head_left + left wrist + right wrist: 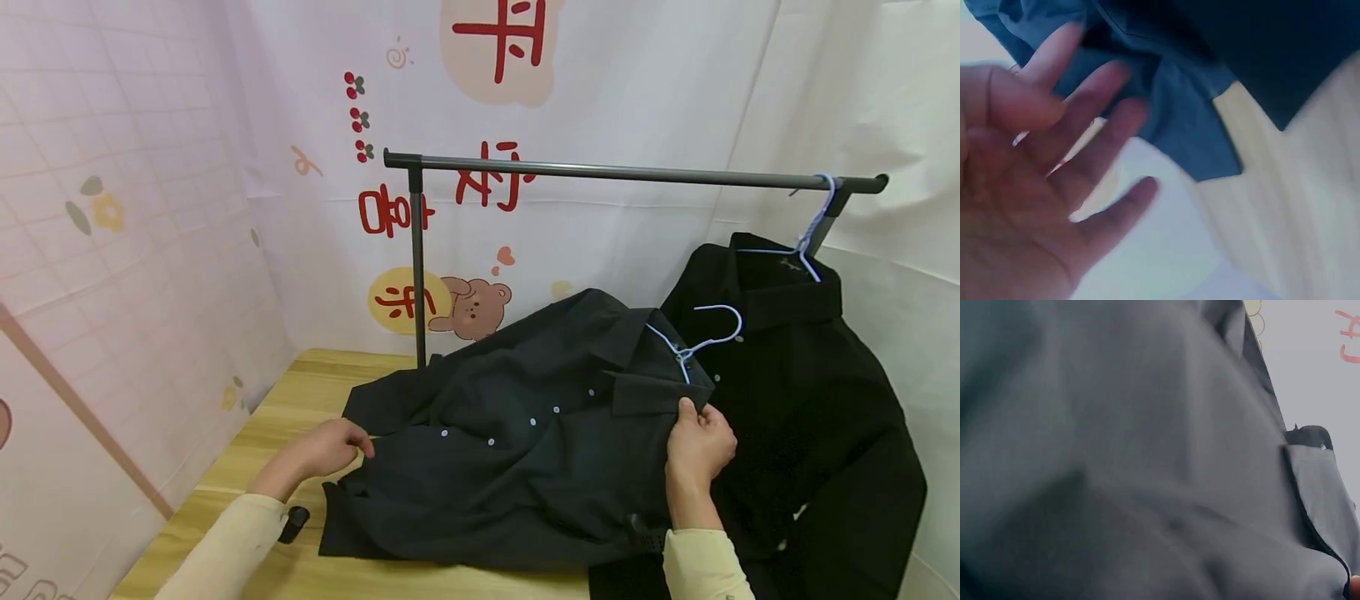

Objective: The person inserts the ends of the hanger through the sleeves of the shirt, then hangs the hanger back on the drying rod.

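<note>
A dark button-up shirt [480, 492] lies slanted over the table, its collar raised at the right. A light purple hanger [684, 353] sits inside its neck, with the hook sticking out. My right hand [699, 442] pinches the shirt at the collar between thumb and fingers. In the right wrist view the cloth [1135, 425] fills most of the picture, and only a fingertip shows beside the collar [1322, 487]. My left hand [330, 450] is near the shirt's lower end. Its fingers are spread with nothing in them in the left wrist view, apart from the cloth [1191, 137].
A grey rail [615, 172] on posts stands behind the shirt. From its right end a second black shirt [817, 400] hangs on another purple hanger [804, 242]. The wooden table [300, 400] meets a printed white curtain [300, 250] at the back and left.
</note>
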`<state>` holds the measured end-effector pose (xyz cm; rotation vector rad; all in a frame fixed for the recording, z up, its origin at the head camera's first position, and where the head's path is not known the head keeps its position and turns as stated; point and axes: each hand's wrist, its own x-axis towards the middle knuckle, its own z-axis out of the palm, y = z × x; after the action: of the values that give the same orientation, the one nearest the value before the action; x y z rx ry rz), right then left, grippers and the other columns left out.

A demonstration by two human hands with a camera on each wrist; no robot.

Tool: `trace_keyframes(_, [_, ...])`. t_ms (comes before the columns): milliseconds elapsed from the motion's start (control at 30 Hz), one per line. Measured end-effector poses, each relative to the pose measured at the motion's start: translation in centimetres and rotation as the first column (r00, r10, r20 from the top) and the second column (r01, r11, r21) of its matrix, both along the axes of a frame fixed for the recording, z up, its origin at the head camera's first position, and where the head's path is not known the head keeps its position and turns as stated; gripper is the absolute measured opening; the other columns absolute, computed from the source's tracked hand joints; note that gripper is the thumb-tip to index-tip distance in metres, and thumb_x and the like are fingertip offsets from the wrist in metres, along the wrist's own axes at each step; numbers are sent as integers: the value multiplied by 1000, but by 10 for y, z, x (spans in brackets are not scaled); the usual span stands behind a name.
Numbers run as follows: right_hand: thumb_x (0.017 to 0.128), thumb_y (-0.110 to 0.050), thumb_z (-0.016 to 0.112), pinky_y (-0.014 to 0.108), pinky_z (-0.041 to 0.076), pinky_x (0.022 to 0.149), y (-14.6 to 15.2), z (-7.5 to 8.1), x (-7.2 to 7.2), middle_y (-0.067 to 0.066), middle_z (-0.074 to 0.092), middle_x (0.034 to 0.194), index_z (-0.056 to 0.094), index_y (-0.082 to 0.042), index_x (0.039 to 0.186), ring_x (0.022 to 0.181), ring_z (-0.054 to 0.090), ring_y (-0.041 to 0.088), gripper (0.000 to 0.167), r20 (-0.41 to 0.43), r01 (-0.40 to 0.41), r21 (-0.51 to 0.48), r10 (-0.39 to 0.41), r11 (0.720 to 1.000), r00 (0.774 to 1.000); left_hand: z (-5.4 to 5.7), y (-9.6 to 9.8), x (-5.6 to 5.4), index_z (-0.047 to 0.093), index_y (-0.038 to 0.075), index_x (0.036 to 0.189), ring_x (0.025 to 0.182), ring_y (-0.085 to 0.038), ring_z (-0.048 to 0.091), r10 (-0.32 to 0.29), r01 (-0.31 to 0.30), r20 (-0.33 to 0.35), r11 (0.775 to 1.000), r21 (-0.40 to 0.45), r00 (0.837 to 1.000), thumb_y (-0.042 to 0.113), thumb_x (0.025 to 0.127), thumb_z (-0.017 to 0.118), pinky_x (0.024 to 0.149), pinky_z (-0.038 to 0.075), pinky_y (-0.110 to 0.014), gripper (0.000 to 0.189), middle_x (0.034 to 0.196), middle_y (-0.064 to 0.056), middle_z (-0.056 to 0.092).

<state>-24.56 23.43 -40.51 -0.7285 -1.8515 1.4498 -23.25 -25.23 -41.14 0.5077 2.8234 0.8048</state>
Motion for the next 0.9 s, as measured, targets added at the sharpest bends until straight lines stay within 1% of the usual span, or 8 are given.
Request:
trace_keyframes(200, [99, -28, 60, 29, 40, 71, -4, -1, 2, -15, 54, 71, 70, 2, 113, 74, 50, 8, 34, 3, 1, 2, -1, 1000, 1000, -20, 19, -11, 72, 1, 103, 82, -19, 59, 80, -75, -83, 995, 63, 993, 2, 93, 62, 76, 51, -41, 14, 97, -6, 68])
trace_keyframes(333, [99, -28, 61, 28, 41, 71, -6, -5, 5, -20, 54, 69, 71, 2, 113, 73, 52, 6, 35, -12, -1, -6, 1, 1000, 1000, -32, 34, -25, 72, 1, 106, 87, -24, 63, 129, -127, -94, 991, 30, 987, 8, 93, 66, 81, 52, -44, 16, 99, -8, 69])
trace_keyframes(433, [99, -27, 62, 26, 41, 70, -7, -9, 7, -25, 51, 67, 71, 3, 113, 71, 52, 2, 34, -27, 2, -5, -2, 1000, 1000, -37, 46, -39, 73, 2, 105, 87, -25, 64, 173, -173, -103, 985, 6, 980, 15, 94, 67, 80, 52, -46, 18, 98, -8, 69])
trace_keyframes(567, [98, -24, 64, 22, 41, 66, -7, -14, 9, -26, 51, 64, 71, 4, 112, 65, 51, -3, 32, -49, 6, 1, -6, 1000, 999, -41, 66, -59, 75, 6, 96, 79, -23, 63, 241, -246, -118, 969, -32, 963, 27, 94, 69, 73, 52, -43, 22, 93, -6, 70])
trace_keyframes(667, [98, -23, 65, 19, 40, 63, -6, -16, 10, -25, 51, 63, 71, 4, 111, 62, 50, -4, 31, -66, 9, 0, -8, 1000, 998, -45, 81, -69, 75, 9, 87, 71, -21, 61, 280, -289, -113, 954, -77, 953, 37, 93, 69, 66, 51, -41, 29, 85, -5, 68])
trace_keyframes(767, [98, -22, 65, 20, 40, 63, -5, -15, 11, -24, 51, 63, 71, 5, 111, 63, 50, -4, 31, -78, 13, 1, -13, 1000, 997, -50, 93, -74, 72, 13, 78, 65, -20, 59, 282, -295, -112, 948, -118, 953, 37, 92, 70, 61, 50, -40, 28, 75, -3, 64])
trace_keyframes(833, [98, -23, 64, 21, 39, 64, -4, -15, 11, -23, 51, 63, 71, 5, 111, 63, 49, -3, 31, -76, 17, 8, -17, 1000, 997, -53, 99, -75, 67, 15, 69, 61, -20, 56, 261, -280, -142, 950, -137, 955, 31, 93, 70, 58, 47, -39, 28, 69, -2, 60])
trace_keyframes(900, [98, -22, 64, 22, 39, 64, -2, -14, 12, -22, 50, 63, 71, 5, 111, 64, 49, -2, 31, -80, 20, 7, -20, 1000, 997, -51, 103, -75, 61, 14, 64, 58, -20, 53, 252, -273, -173, 956, -109, 952, 22, 93, 67, 56, 43, -37, 31, 64, -2, 55])
